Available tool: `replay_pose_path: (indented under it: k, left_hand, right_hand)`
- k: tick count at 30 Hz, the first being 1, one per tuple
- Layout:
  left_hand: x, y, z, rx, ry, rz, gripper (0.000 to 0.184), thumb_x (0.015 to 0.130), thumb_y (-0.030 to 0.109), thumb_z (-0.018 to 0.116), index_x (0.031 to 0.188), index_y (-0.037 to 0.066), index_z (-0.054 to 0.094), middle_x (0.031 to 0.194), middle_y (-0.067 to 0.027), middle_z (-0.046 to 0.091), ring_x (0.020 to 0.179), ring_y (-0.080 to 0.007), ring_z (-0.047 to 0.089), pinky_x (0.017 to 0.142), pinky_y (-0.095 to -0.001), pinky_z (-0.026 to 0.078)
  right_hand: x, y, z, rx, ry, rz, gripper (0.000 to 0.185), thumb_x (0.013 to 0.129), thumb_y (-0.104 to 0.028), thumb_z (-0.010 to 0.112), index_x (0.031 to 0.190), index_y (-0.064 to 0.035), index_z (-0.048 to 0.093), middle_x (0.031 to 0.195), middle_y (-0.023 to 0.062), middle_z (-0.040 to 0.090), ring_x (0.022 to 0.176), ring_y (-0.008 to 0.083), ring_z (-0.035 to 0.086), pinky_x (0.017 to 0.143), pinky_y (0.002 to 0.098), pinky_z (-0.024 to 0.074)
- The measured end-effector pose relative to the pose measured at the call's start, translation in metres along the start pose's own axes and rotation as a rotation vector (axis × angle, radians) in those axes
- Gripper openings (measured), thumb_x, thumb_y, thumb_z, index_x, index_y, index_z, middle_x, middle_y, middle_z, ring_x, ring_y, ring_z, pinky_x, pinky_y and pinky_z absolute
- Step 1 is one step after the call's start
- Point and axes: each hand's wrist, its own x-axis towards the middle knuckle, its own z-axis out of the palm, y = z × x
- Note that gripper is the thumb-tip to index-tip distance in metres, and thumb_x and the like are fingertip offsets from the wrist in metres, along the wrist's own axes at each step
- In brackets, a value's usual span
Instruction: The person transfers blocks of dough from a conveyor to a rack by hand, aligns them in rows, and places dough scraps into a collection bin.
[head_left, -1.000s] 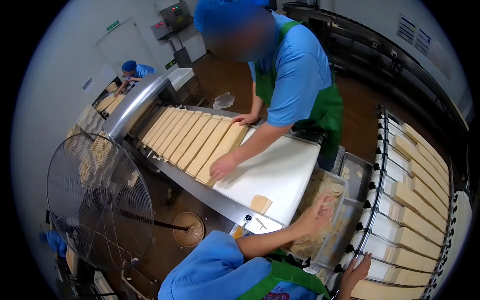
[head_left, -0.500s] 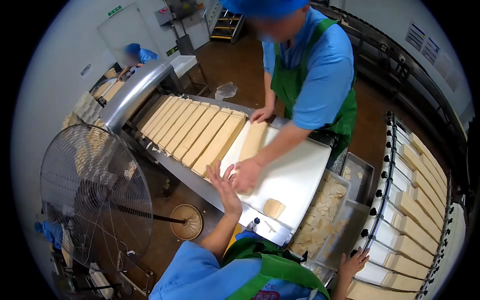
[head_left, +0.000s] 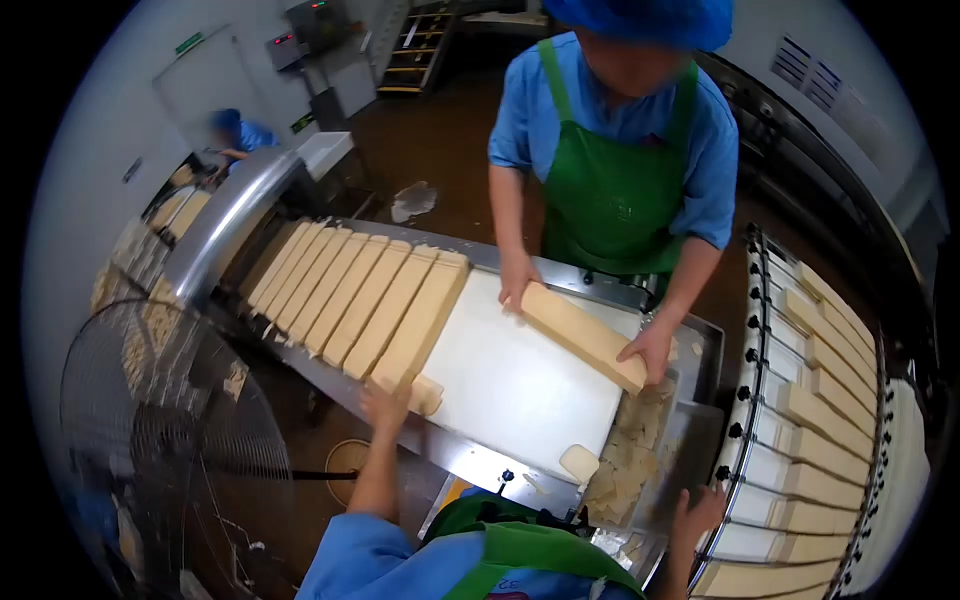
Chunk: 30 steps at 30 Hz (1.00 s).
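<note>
Left hand (head_left: 386,406) at sheets (head_left: 428,318), right hand (head_left: 699,514) by conveyor (head_left: 743,543), shirt (head_left: 440,568) marked "32"

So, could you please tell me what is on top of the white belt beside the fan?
Pale slabs and loose pieces lie there; the belt directly beneath them is hidden.

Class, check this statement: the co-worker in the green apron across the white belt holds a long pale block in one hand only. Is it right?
No, the hand count is wrong. The head view shows the co-worker in the green apron across the white belt holding a long pale block in both hands.
</note>
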Motion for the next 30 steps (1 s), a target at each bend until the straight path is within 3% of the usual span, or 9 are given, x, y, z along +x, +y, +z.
replay_pose_path:
  k: [3,5,9,15,19,21,22,27,30]
  left_hand:
    - [0.015,-0.006,-0.004,-0.192,-0.044,-0.095,0.099,0.072,0.05,0.071,0.142,0.002,0.021,0.139,-0.031,0.023,0.128,-0.0458,0.029,0.105,-0.0474,0.03]
    - [0.032,-0.011,0.006,-0.066,-0.075,0.023,0.098,0.07,0.05,0.072,0.142,0.005,0.023,0.136,-0.0315,0.023,0.124,-0.0464,0.033,0.103,-0.0473,0.033]
    - [0.024,0.029,-0.009,0.019,-0.146,-0.032,0.093,0.071,0.051,0.071,0.142,0.011,0.026,0.133,-0.0326,0.027,0.117,-0.0491,0.038,0.097,-0.0514,0.037]
    - [0.018,0.041,0.003,-0.017,-0.013,-0.051,0.082,0.072,0.045,0.071,0.138,0.015,0.034,0.123,-0.0292,0.035,0.105,-0.0457,0.042,0.088,-0.0508,0.041]
    - [0.018,0.029,0.008,-0.096,-0.011,-0.028,0.084,0.072,0.037,0.074,0.138,0.008,0.032,0.124,-0.0321,0.032,0.109,-0.0456,0.038,0.094,-0.0494,0.036]
    - [0.017,0.015,0.004,-0.191,-0.039,0.091,0.087,0.071,0.032,0.076,0.136,-0.001,0.03,0.126,-0.0327,0.031,0.113,-0.0474,0.037,0.098,-0.0475,0.034]
    - [0.016,0.009,-0.005,-0.254,-0.058,0.162,0.089,0.07,0.029,0.077,0.134,-0.008,0.027,0.127,-0.0331,0.032,0.115,-0.0476,0.037,0.1,-0.0461,0.034]
    - [0.021,-0.016,-0.006,-0.129,-0.151,0.298,0.095,0.068,0.033,0.079,0.133,-0.01,0.026,0.115,-0.032,0.042,0.106,-0.0459,0.044,0.093,-0.0475,0.038]
    - [0.02,-0.013,-0.006,-0.05,-0.189,0.325,0.098,0.065,0.035,0.081,0.132,-0.011,0.026,0.111,-0.0315,0.045,0.099,-0.0441,0.048,0.086,-0.0487,0.041]
  right_hand:
    - [0.0,-0.041,0.023,0.018,0.062,-0.124,0.03,0.077,-0.018,0.064,0.103,-0.0071,0.055,0.13,0.0165,0.046,0.122,0.0387,0.039,0.098,0.0509,0.0264]
    - [0.009,-0.078,0.039,0.122,0.015,-0.2,0.026,0.076,-0.016,0.064,0.1,-0.0078,0.057,0.129,0.0162,0.047,0.122,0.0383,0.039,0.098,0.051,0.0262]
    - [0.027,-0.154,0.061,0.255,-0.012,-0.412,0.019,0.075,-0.012,0.064,0.093,-0.0102,0.061,0.124,0.0134,0.052,0.119,0.0363,0.043,0.098,0.0493,0.0277]
    - [0.065,-0.272,0.13,0.45,-0.164,-0.506,0.008,0.077,-0.016,0.064,0.084,-0.0122,0.064,0.117,0.0101,0.058,0.118,0.0358,0.043,0.098,0.0486,0.0278]
    - [0.091,-0.357,0.198,0.317,-0.341,-0.548,0.044,0.08,-0.027,0.065,0.117,-0.006,0.056,0.133,0.0163,0.044,0.124,0.0343,0.036,0.1,0.0465,0.0282]
    - [0.102,-0.406,0.225,0.232,-0.427,-0.496,0.066,0.083,-0.035,0.062,0.135,-0.0022,0.038,0.142,0.0194,0.033,0.127,0.0329,0.033,0.102,0.0449,0.0279]
    - [0.109,-0.43,0.231,0.203,-0.474,-0.471,0.069,0.085,-0.038,0.059,0.138,-0.0029,0.034,0.144,0.0194,0.029,0.127,0.0324,0.033,0.102,0.0442,0.0277]
    - [0.148,-0.532,0.248,0.151,-0.631,-0.397,0.069,0.09,-0.05,0.045,0.146,-0.0162,0.024,0.152,0.0184,0.014,0.127,0.0312,0.035,0.102,0.0417,0.0316]
    - [0.162,-0.564,0.259,0.155,-0.669,-0.417,0.072,0.088,-0.055,0.046,0.147,-0.0218,0.023,0.153,0.0173,0.009,0.125,0.0327,0.038,0.099,0.0416,0.0361]
